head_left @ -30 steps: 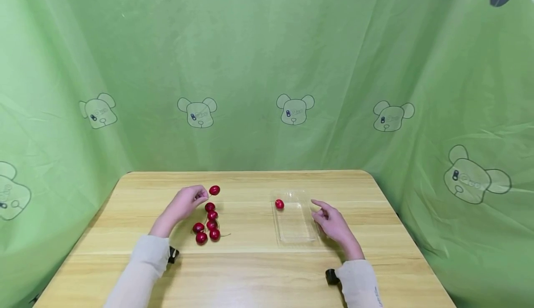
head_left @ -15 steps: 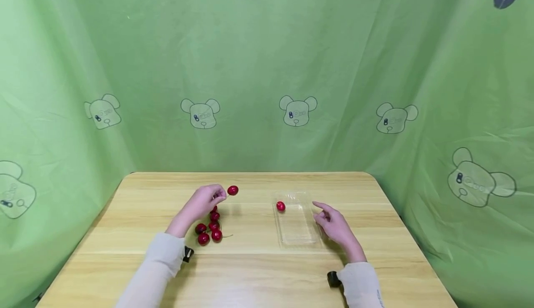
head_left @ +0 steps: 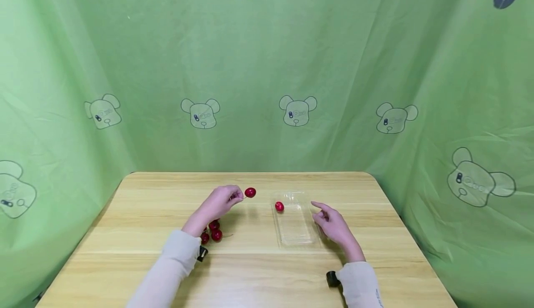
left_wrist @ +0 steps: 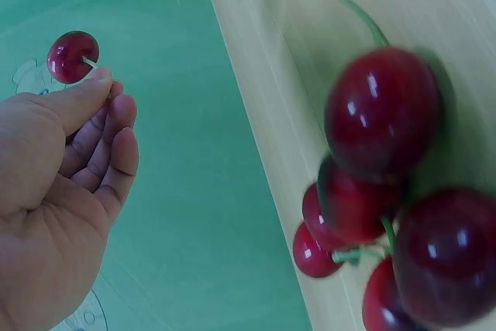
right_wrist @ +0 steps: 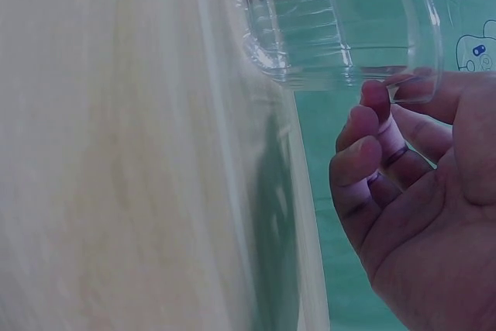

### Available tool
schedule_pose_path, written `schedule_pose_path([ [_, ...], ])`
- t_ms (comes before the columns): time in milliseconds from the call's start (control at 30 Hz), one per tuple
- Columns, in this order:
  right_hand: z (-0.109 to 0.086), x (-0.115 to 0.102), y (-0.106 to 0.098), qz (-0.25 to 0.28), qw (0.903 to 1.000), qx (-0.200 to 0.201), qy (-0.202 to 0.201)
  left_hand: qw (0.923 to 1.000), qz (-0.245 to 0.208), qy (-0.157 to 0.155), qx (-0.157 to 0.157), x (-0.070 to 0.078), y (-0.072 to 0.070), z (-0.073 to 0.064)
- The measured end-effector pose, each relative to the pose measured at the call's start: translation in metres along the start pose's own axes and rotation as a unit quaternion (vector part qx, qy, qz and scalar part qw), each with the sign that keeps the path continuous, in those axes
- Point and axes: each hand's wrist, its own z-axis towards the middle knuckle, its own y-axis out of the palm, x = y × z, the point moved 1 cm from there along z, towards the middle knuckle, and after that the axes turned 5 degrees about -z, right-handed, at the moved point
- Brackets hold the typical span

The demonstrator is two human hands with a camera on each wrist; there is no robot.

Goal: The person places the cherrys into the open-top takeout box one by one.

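My left hand (head_left: 220,201) pinches a red cherry (head_left: 250,192) by its stem, above the table and left of the clear plastic container (head_left: 296,242). In the left wrist view, thumb and fingertips meet on the stem, and the held cherry (left_wrist: 73,57) hangs beyond them. Another cherry (head_left: 279,206) lies inside the container near its left wall. At the right side of the container, my right hand (head_left: 333,227) pinches the rim between thumb and fingers; the right wrist view shows the fingertips at the container wall (right_wrist: 349,75).
Several cherries (head_left: 216,235) with stems lie in a cluster on the wooden table (head_left: 267,275), partly hidden by the left forearm. A green curtain (head_left: 250,146) with bear-head prints stands behind the table and at both sides.
My left hand has carried the cherry rightward from beside the cluster toward the container. My right hand has stayed at the container's right side. The view has shifted slightly.
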Motion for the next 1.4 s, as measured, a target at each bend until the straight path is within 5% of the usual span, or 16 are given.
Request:
schedule_pose_path([
  [867,-0.002,-0.002,-0.002,-0.015,0.9998,0.002,-0.009,0.9987,0.009,0.042,-0.028,0.027,0.045,0.028],
  [1400,-0.001,-0.001,-0.002,-0.022,0.9997,0.000,-0.005,0.9960,0.041,0.063,-0.047,0.042,0.067,0.032],
])
